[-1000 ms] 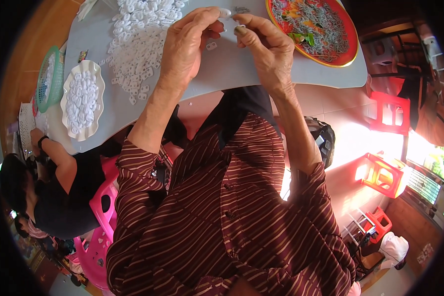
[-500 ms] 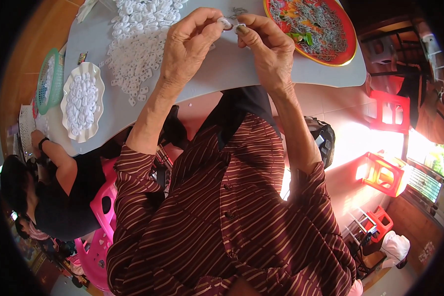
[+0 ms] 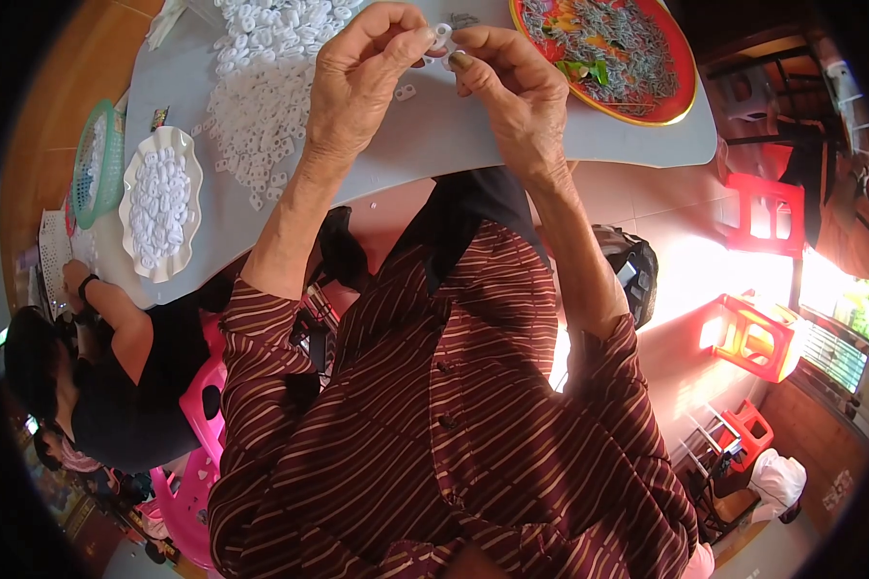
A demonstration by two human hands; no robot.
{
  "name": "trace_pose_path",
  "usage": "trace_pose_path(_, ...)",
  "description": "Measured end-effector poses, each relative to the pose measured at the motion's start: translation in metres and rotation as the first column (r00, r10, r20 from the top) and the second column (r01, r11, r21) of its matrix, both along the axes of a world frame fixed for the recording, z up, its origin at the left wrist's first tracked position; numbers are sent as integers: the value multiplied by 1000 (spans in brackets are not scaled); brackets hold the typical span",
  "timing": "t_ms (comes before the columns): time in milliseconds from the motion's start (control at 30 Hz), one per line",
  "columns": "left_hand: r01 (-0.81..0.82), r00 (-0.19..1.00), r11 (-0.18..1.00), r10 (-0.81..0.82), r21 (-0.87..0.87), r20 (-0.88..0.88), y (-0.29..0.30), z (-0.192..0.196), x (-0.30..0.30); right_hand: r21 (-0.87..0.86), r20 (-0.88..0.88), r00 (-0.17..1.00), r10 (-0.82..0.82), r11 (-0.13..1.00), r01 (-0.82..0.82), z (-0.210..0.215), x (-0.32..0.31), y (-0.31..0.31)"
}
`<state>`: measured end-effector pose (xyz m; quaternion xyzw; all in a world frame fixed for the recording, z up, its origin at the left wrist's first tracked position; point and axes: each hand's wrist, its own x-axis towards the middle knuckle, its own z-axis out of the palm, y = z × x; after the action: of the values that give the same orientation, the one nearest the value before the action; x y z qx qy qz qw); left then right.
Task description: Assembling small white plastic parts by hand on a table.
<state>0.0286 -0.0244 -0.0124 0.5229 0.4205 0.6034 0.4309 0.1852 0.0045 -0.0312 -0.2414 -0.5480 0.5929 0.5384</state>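
Head view: your left hand (image 3: 362, 82) pinches a small white plastic ring (image 3: 442, 33) at its fingertips. Your right hand (image 3: 512, 82) sits just beside the ring, thumb and finger closed near it. Both hands hover above the grey table (image 3: 425, 145), equally near the ring.

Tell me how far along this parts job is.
Done, it seems: the white scalloped dish brims with white pieces. In hand: left hand and right hand pinch one small white ring. Left: a loose pile of white pieces on the grey table.
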Motion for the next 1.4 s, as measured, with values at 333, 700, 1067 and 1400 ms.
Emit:
trace_pose_path(333, -112, 942, 988, 140, 106, -304, 0, 7, 3, 12, 52, 998, -36, 999, 35, 0, 1, -1)
trace_pose_path(700, -121, 884, 989, 148, 89, -443, -6, 7, 18, 28, -8, 999, -31, 999, 31, -1, 1, 1)
trace_pose_path(1067, -126, 896, 992, 119, 13, -427, -3, 2, 10, 18, -12, 997, 72, 997, -72, -3, -5, -2)
trace_pose_path(1400, -110, 899, 992, 125, 60, -420, -5, -1, 12, 318, 251, 951, -182, 943, 97, 2, -5, -8)
